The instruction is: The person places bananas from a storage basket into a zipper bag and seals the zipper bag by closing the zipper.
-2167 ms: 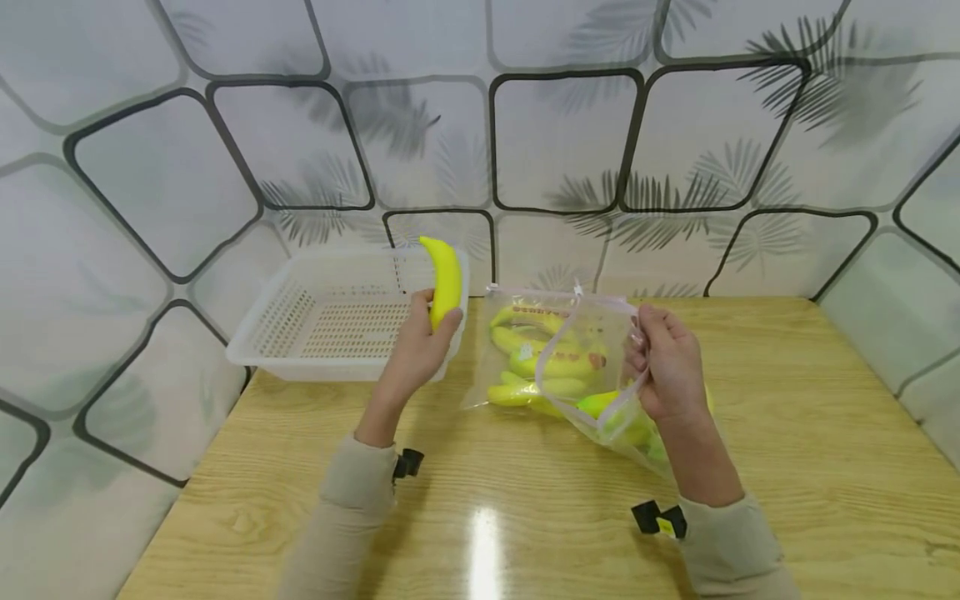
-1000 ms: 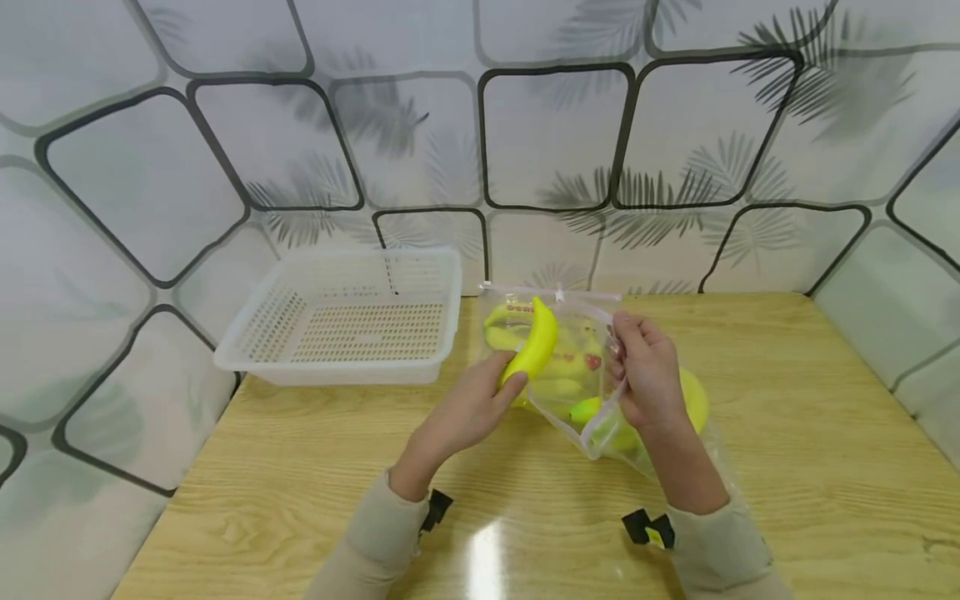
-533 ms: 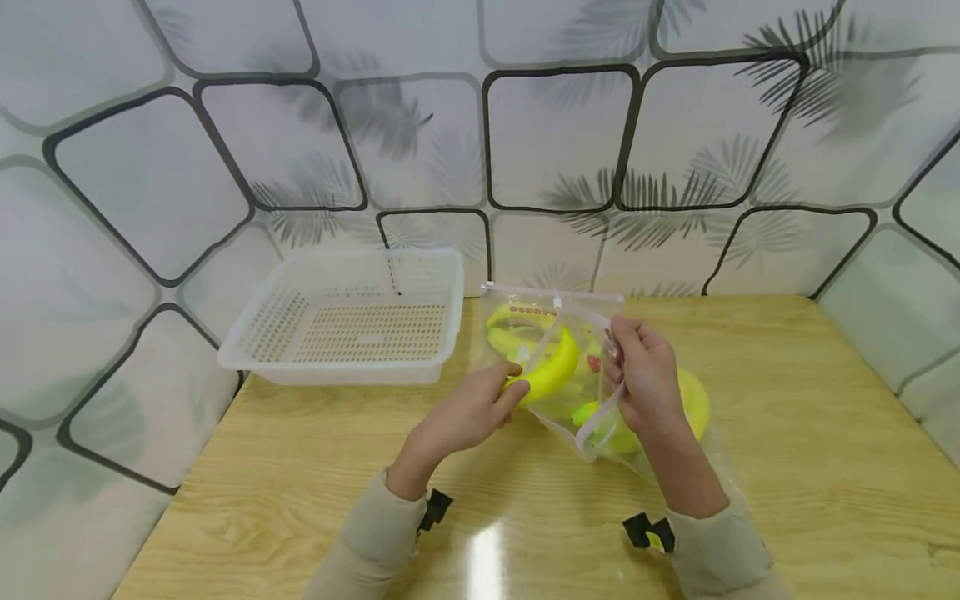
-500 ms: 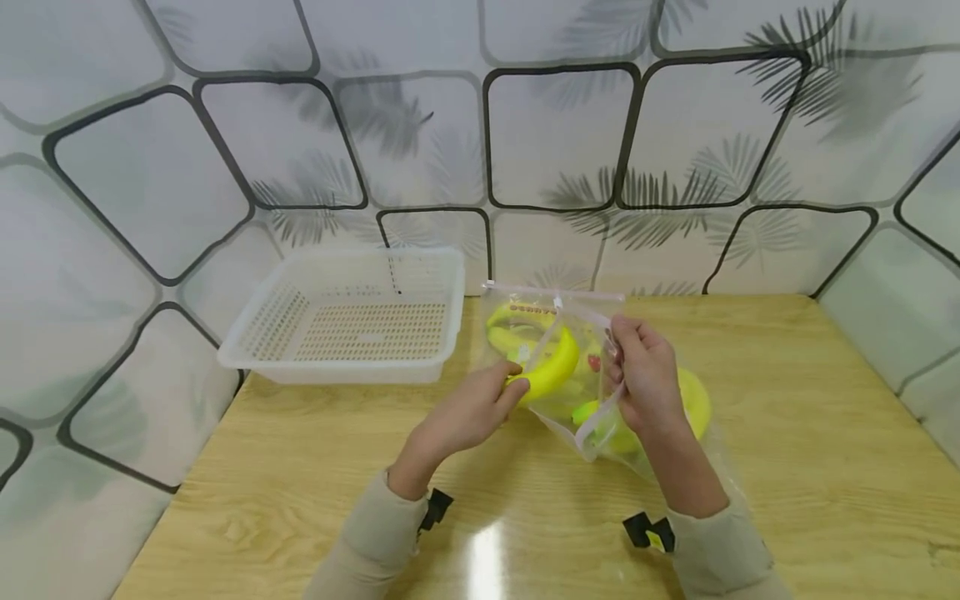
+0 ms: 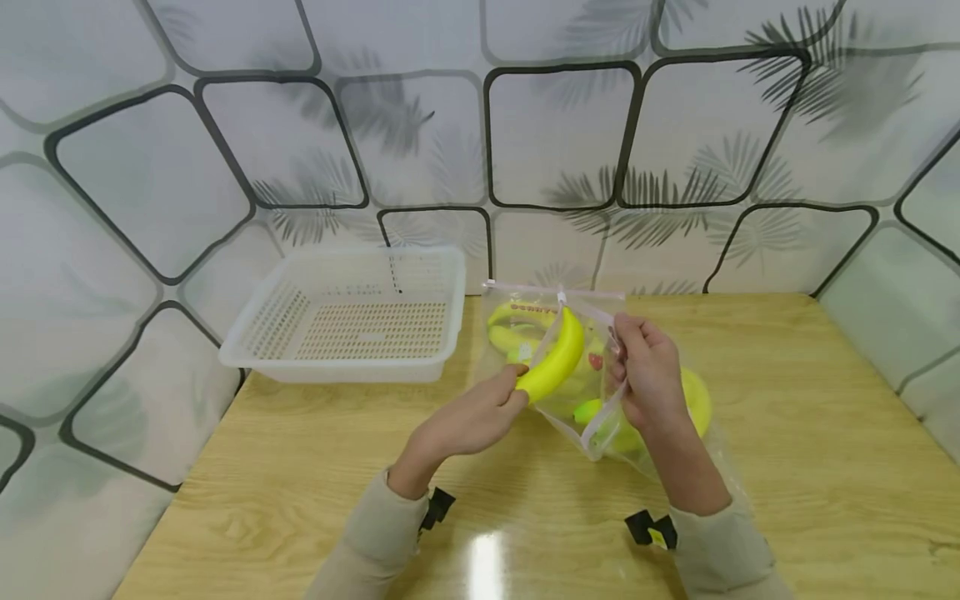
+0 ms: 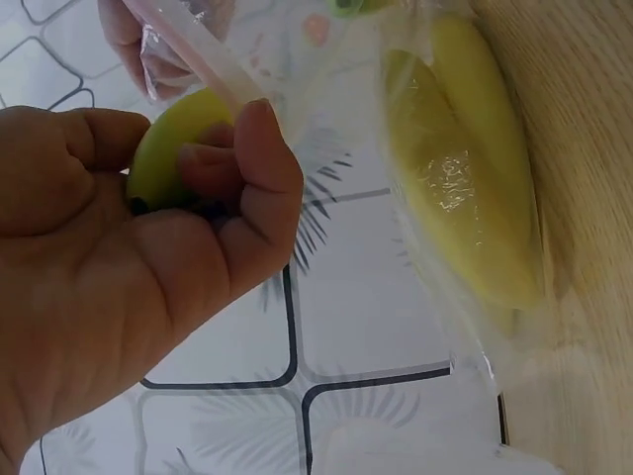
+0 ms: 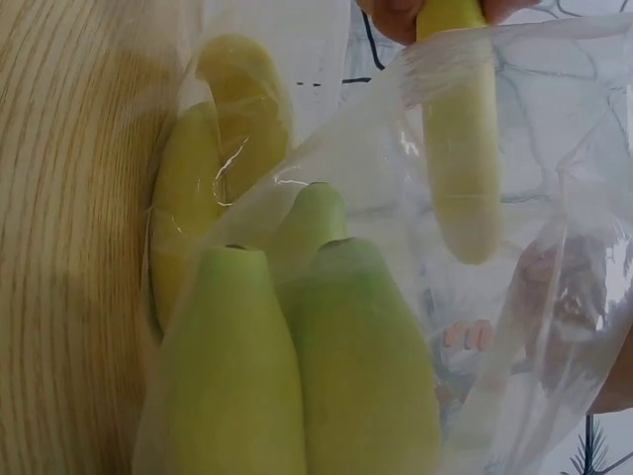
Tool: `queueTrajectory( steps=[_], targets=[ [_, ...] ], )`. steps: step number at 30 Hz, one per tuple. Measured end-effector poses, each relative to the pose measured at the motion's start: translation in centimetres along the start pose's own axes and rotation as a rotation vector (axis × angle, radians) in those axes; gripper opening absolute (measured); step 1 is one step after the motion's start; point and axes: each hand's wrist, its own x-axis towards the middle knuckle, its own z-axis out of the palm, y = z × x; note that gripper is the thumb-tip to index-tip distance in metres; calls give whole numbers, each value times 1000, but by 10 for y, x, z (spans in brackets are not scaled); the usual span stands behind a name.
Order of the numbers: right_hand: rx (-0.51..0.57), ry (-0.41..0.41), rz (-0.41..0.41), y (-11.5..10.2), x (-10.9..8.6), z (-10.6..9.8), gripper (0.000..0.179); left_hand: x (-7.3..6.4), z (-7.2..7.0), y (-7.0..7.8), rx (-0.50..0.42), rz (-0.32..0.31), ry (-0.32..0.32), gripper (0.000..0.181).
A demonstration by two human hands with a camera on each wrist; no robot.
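Note:
My left hand (image 5: 468, 417) grips the lower end of a yellow banana (image 5: 558, 358). The banana's free end points up and away, at the mouth of a clear zip bag; in the right wrist view the banana (image 6: 158, 173) shows through the plastic film. My right hand (image 5: 652, 371) pinches this bag's pink zip edge (image 5: 613, 404), holding the mouth apart. Several bananas (image 7: 232, 366) with greenish ends lie inside it, partly hidden by my right hand in the head view. Behind it lies a second clear zip bag (image 5: 592, 294) with several bananas in it.
A white perforated plastic basket (image 5: 330, 371) stands at the back left of the wooden table (image 5: 315, 500), with nothing in it. A patterned curtain (image 5: 555, 142) closes off the back and sides. A black camera mount sits at each wrist.
My left hand has carried the banana from beside the basket rightward to the bag mouth, and the banana has tilted. My right hand has shifted slightly left, still holding the zip edge.

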Motion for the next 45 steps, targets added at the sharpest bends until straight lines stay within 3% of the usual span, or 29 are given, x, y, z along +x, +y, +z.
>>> queueTrajectory(
  steps=[5,10,13,21,29,45],
  targets=[
    [1,1,-4,0,2,1,24,4,3,1,107,44,67,38],
    [12,-21,-14,3,2,1,25,9,11,2,260,18,170,38],
    [18,-32,-21,5,1,1,26,12,17,0,284,9,210,37],
    [0,-26,-14,4,0,2,24,19,28,0,59,2,253,28],
    [10,-25,-6,2,-1,1,23,21,34,-1,-110,62,391,21],
    [-14,-30,-30,3,0,1,25,21,36,1,-146,80,408,20]
  ],
)
